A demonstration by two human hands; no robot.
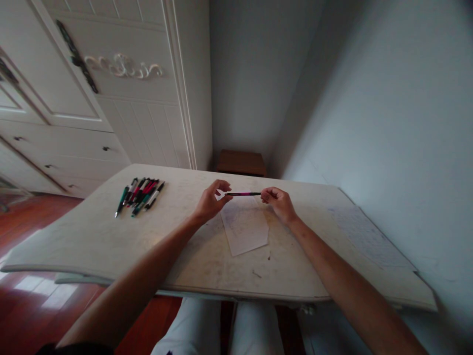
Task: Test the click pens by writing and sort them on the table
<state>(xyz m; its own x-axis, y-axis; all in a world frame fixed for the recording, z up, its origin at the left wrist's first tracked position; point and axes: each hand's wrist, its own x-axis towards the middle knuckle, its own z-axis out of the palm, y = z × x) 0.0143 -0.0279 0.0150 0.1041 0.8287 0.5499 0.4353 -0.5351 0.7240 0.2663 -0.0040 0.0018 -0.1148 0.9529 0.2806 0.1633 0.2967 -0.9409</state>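
Note:
A slim black-and-purple pen [244,194] lies level between my two hands, just above a sheet of paper. My right hand [279,202] is closed around the pen's right end, fingers curled in. At the other end, the thumb of my left hand [213,201] meets the pen's tip, with the upper fingers bent and a little raised. Below the pen, a pale sheet of paper [247,229] rests on the white table [185,268]. A loose bunch of several pens [142,194], in black, white, red and green, lies to the left of my left hand.
Faint blue scribbles [369,234] cover the table's right side, by the grey wall [388,123]. Small dark bits [256,274] lie near the front edge. A white cabinet [148,118] stands behind at the left, and a brown wooden box-like piece [242,161] beyond the far edge.

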